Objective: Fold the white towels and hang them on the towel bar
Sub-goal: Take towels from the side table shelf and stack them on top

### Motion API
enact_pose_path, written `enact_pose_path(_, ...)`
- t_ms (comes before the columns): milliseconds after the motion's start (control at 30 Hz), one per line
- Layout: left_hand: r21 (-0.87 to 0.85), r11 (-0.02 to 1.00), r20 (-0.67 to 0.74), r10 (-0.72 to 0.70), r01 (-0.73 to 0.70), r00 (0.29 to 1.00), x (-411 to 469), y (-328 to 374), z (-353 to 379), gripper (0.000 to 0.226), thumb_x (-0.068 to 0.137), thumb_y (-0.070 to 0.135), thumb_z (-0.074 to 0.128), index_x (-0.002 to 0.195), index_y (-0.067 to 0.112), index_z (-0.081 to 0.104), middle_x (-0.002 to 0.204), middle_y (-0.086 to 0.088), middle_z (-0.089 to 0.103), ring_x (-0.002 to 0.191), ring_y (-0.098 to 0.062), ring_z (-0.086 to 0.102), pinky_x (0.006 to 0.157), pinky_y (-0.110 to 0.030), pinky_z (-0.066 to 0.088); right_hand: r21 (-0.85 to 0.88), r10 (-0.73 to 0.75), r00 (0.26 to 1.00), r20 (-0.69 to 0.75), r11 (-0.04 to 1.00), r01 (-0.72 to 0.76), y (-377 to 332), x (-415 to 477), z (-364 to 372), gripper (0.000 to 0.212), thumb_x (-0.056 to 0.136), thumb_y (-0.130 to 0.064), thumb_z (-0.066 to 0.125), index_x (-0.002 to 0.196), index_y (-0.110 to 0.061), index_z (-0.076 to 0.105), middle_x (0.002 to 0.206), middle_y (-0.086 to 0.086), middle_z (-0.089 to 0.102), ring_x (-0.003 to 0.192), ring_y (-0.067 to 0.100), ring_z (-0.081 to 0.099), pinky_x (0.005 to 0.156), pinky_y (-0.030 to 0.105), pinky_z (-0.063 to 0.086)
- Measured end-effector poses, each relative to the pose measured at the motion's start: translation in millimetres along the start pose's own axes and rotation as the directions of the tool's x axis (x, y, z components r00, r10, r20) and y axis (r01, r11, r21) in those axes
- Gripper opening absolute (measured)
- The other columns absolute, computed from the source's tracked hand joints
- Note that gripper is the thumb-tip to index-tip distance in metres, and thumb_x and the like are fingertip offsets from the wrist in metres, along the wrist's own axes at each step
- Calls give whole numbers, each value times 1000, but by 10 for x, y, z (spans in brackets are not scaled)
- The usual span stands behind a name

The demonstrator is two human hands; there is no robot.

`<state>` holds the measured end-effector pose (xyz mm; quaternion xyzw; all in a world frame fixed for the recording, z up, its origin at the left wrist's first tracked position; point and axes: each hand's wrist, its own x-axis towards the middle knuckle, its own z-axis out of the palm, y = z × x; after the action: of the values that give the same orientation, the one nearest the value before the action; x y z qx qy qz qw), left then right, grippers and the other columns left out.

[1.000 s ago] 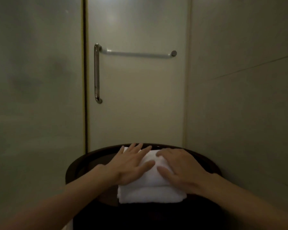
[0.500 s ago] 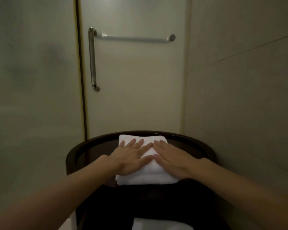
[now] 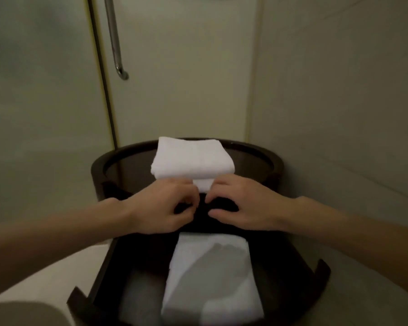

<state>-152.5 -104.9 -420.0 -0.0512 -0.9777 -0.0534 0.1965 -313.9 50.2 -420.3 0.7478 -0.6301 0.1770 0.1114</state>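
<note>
A folded white towel (image 3: 191,158) lies on the top surface of a round dark stand (image 3: 99,169), toward the far side of it, with its layers stacked and its near edge hanging slightly past the cut-out front of the stand. Both hands are at that near edge, close together but not touching each other, with a strip of the towel's lower layer showing between them. The left hand (image 3: 161,207) has its fingers curled inward with the thumb drawn up near them; the right hand (image 3: 243,205) has its fingertips bent over the towel's edge and its thumb lower down, apart from them. Whether either hand has actually closed on the cloth cannot be told, since the fingertips are lost in shadow. A second white towel (image 3: 211,281) lies flat on the stand's lower shelf, directly below the hands. Behind the stand is a pale door carrying a vertical metal bar (image 3: 114,41) at upper left, and a plain wall (image 3: 339,102) is on the right.
</note>
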Motion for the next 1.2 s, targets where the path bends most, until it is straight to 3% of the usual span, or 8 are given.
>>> enact_pose_path(133, 69, 997, 399, -66, 42, 915, -89, 120, 319, 13, 83, 34, 62, 88, 22, 61, 90, 8, 55, 78, -9, 53, 73, -29, 48, -70, 117, 910, 397, 993, -97, 3, -158, 156, 40, 88, -52, 59, 118, -27, 59, 113, -7, 58, 100, 9, 53, 87, 30, 48)
enact_pose_path(233, 68, 994, 601, -107, 82, 792, -120, 222, 561, 46, 81, 50, 65, 121, 30, 54, 120, 6, 53, 104, -13, 53, 89, -33, 49, -91, 186, 777, 601, 982, -164, -59, -266, 351, 47, 85, -57, 60, 124, -33, 55, 116, -13, 53, 100, 6, 48, 84, 25, 43)
enact_pose_path(333, 96, 995, 695, -96, 40, 712, -169, 329, 800, 76, 77, 57, 66, 141, 29, 35, 137, -1, 39, 120, -21, 45, 98, -40, 45, -85, 187, 696, 693, 980, -179, -144, -358, 514, 51, 82, -57, 63, 127, -33, 53, 120, -8, 53, 105, 12, 51, 91, 35, 48)
enact_pose_path(567, 213, 976, 678, -124, -33, 724, -308, 329, 1037, 92, 78, 49, 67, 146, 28, 10, 140, -6, 22, 124, -28, 31, 102, -48, 37, -95, 189, 658, 729, 980, -177, -145, -439, 663, 70, 79, -51, 70, 137, -24, 42, 134, -1, 40, 115, 20, 45, 96, 35, 44)
enact_pose_path(800, 76, 995, 615, -93, 59, 783, -231, 354, 889, 57, 82, 30, 64, 134, 28, 42, 131, 0, 48, 116, -19, 49, 91, -35, 45, -72, 183, 669, 721, 979, -190, -144, -484, 660, 75, 77, -61, 66, 137, -24, 41, 132, 2, 40, 114, 21, 45, 97, 41, 45)
enact_pose_path(967, -52, 985, 525, -113, 165, 843, -155, 310, 679, 36, 83, 20, 58, 119, 21, 57, 113, -1, 63, 100, -18, 60, 85, -37, 50, -111, 305, 724, 618, 946, -304, -174, -508, 681, 82, 71, -66, 68, 134, -21, 40, 128, 3, 47, 111, 23, 50, 94, 39, 47)
enact_pose_path(1133, -138, 966, 425, -140, 217, 894, -43, 261, 434, 35, 79, 17, 55, 113, 20, 60, 103, 3, 66, 92, -9, 62, 82, -37, 51, -14, 391, 837, 382, 909, -417, -172, -480, 586, 36, 81, -30, 69, 108, -18, 49, 109, 4, 59, 90, 21, 58, 67, 30, 46)
enact_pose_path(1200, -134, 967, 375, -153, 217, 914, -3, 259, 356, 37, 79, 22, 55, 116, 25, 58, 104, 8, 66, 92, -5, 61, 81, -31, 52, 5, 388, 844, 370, 908, -419, -164, -412, 426, 20, 86, -28, 62, 96, -18, 48, 105, 8, 59, 87, 24, 57, 69, 35, 48)
